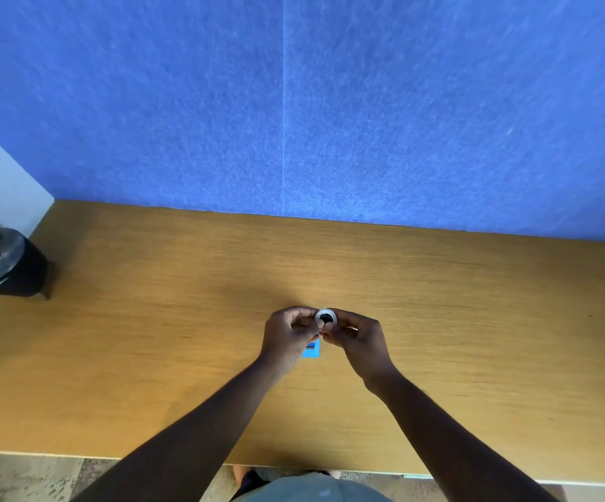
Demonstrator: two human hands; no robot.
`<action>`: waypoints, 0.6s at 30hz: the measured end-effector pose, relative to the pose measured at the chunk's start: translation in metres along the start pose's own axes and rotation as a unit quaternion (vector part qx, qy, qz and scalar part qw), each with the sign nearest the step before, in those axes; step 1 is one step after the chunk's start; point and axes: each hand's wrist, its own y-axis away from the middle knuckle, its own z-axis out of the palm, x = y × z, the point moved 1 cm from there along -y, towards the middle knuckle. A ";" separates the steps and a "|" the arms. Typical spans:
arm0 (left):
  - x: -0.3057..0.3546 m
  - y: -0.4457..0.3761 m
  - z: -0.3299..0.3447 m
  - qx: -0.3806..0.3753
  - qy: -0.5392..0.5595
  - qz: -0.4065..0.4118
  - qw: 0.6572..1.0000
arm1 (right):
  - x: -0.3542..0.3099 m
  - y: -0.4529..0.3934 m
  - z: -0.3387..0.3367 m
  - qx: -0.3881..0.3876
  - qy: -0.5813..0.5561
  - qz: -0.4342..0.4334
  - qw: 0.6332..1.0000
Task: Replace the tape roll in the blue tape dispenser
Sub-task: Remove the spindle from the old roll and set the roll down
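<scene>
Blue felt panels (402, 103) fill the far wall, and below them a wooden desk (148, 356) runs left to right, with a potted plant (0, 262) at its far left corner. Both hands are up over the middle of the desk, meeting on a small tape roll (326, 318), pale ring, dark centre. Left hand (288, 336) has fingers curled in, pinching at the roll's left edge; right hand (360, 342) grips it from the right and underneath, so the roll is held between the two, clear of the desk.

Just near of the hands a patch of bright blue (311, 348) peeks out on the desk, probably the blue tape dispenser (mostly hidden by the left hand, so I can't tell whether it stands open).

My read: the roll is being readied, perhaps the loose end is being picked free. To do this well, steady the roll with the right hand, let the left thumbnail find the end, and peel only a short tail. Then check which way the tape unwinds before seating the roll, sticky side facing down toward the cutter.
</scene>
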 end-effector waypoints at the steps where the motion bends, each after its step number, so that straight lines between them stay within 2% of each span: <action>1: 0.002 0.001 0.001 0.001 0.002 0.003 1.000 | -0.001 0.000 0.000 0.000 -0.002 0.000 1.000; 12: 0.001 -0.003 0.006 0.036 -0.037 0.030 0.998 | -0.005 0.001 0.008 0.059 0.004 0.006 0.998; 15: 0.006 -0.006 0.005 0.022 -0.027 0.017 0.999 | -0.008 -0.004 0.000 0.019 -0.015 0.042 0.999; 18: 0.011 -0.010 0.003 0.004 -0.006 -0.019 1.000 | -0.014 -0.008 -0.010 -0.042 -0.082 0.066 0.994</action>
